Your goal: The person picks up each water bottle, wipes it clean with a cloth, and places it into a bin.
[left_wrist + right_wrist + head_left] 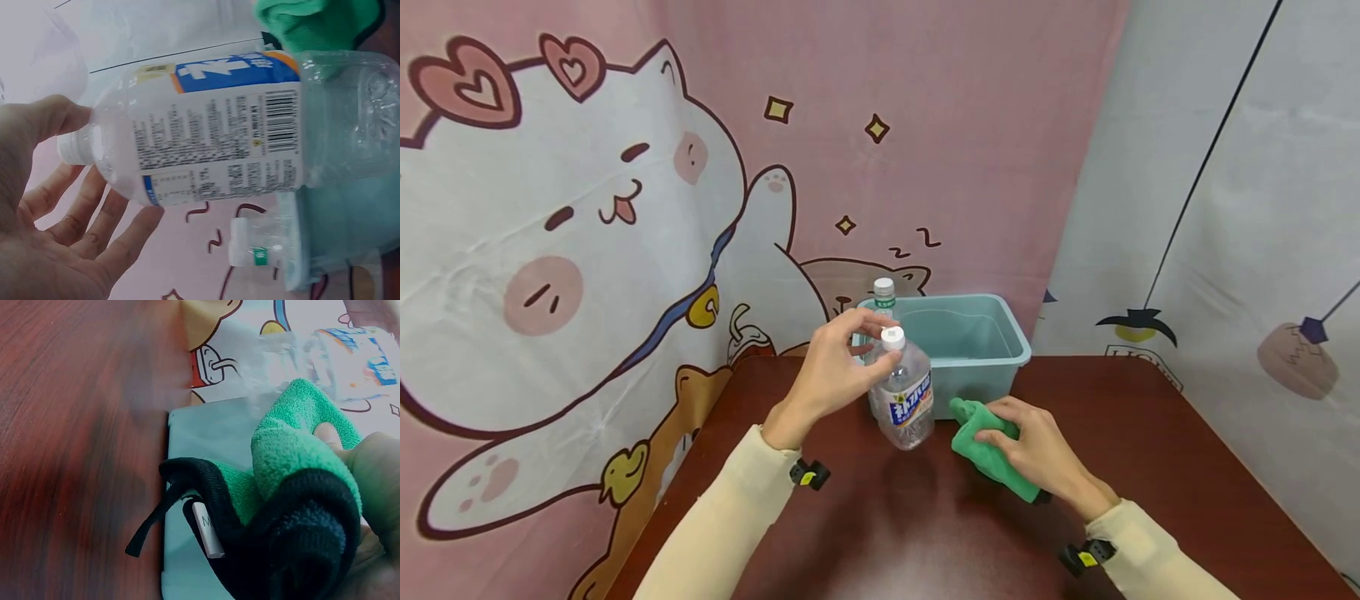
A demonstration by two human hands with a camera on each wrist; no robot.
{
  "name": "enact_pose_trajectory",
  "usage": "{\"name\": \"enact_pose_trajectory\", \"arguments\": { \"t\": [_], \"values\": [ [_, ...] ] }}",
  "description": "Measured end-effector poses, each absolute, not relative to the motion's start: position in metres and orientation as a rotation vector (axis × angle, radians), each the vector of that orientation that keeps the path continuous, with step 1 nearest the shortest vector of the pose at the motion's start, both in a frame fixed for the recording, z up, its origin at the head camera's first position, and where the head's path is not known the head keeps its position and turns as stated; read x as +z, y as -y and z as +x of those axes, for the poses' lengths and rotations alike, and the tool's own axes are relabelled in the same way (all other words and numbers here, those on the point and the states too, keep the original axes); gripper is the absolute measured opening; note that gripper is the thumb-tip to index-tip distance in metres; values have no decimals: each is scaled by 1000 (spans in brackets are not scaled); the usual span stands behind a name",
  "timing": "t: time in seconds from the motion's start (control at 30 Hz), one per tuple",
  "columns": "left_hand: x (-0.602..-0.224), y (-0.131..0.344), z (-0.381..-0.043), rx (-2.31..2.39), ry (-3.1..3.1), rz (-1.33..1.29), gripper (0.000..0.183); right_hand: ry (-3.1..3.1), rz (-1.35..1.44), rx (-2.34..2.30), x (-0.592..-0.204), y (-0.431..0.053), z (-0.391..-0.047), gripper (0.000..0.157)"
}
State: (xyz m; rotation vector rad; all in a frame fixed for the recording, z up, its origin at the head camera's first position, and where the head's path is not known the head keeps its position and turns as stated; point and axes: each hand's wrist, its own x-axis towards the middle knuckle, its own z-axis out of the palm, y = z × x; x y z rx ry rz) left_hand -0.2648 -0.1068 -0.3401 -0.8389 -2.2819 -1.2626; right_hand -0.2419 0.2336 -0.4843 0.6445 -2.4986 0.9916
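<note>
My left hand point(838, 362) holds a clear plastic bottle point(910, 400) near its neck, thumb on one side and fingers on the other. The bottle has a white cap and a blue, white and orange label, and it hangs a little tilted above the table. In the left wrist view its barcode side point(219, 131) faces the camera. My right hand point(1037, 442) pinches a crumpled green towel point(988, 450) in front of the tub. Black edging point(206, 472) and a small white tag point(208, 531) show on the towel in the right wrist view.
A light blue-green plastic tub point(977, 379) stands at the back of the dark red-brown table point(850, 517). A second bottle point(884, 298), white-capped with a green band, rises at the tub's left end. Behind hangs a pink and white cartoon curtain point(970, 150).
</note>
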Motion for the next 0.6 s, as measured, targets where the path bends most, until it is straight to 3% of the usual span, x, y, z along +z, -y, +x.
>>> {"name": "enact_pose_trajectory", "arguments": {
  "t": [0.6],
  "values": [
    [-285,62,-303,-1305,2005,-693,35,2520,642,998,-486,-237,-243,29]
  ]
}}
